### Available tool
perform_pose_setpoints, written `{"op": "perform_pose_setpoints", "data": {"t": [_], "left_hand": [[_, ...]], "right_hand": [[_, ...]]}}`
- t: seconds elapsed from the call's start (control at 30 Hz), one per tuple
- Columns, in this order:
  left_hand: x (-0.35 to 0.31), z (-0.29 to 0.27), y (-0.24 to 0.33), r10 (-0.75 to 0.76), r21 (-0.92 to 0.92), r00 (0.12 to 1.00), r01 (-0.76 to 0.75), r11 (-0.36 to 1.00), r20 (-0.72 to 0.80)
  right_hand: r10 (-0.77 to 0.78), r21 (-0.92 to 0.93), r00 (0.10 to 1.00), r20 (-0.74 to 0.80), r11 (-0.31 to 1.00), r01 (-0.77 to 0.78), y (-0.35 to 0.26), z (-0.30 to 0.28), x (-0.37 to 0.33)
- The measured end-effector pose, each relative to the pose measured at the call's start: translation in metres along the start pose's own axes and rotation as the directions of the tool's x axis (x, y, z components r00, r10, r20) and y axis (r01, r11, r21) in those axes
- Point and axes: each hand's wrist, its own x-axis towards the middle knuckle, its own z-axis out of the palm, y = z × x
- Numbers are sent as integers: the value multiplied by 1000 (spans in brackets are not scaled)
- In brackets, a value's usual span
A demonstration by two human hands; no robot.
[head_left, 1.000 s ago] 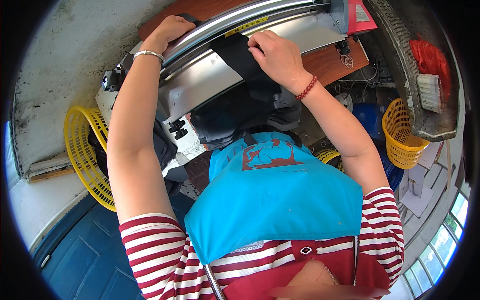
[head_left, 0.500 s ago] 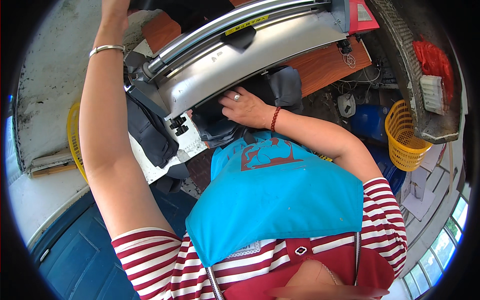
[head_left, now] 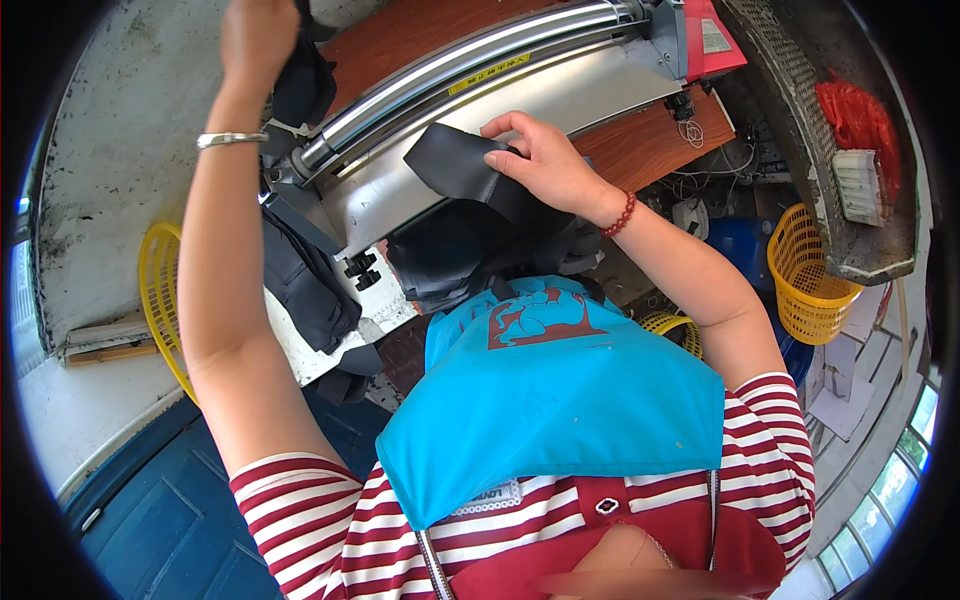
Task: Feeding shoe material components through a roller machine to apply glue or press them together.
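My right hand [head_left: 548,165] pinches a black leather-like piece [head_left: 455,168] between thumb and fingers. That piece is raised over the metal feed plate [head_left: 385,192] of a roller machine [head_left: 480,75]. Below it, a pile of similar black pieces [head_left: 440,250] lies at the machine's near edge. At the upper left, my left hand [head_left: 260,45] reaches past the end of the roller. More black material [head_left: 303,85] is right beside it, but its fingers are cut off or turned away, so I cannot make out its grip.
A stack of dark pieces [head_left: 310,285] lies on a white surface left of the machine. Yellow baskets stand at left [head_left: 160,290] and right [head_left: 805,280]. Black knobs [head_left: 362,270] stick out at the plate's corner. Loose cables [head_left: 715,160] hang at right.
My right hand has come up from the pile, lifting a black piece over the plate. My left hand has shifted slightly right, and the black material behind the roller has moved left towards it.
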Motion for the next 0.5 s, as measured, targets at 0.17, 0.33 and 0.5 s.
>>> {"op": "perform_pose_setpoints", "data": {"t": [0.17, 0.33, 0.5], "left_hand": [[-56, 90, 10, -20, -103, 812, 98, 990, 584], [-54, 107, 7, -250, -68, 539, 502, 862, 805], [-53, 107, 8, -335, -58, 487, 630, 775, 807]], "right_hand": [[-86, -146, 982, -170, 987, 62, 7, 9, 45], [-92, -279, 977, -193, 960, 35, 19, 0, 49], [-189, -352, 953, -235, 931, 98, 18, -16, 38]]}}
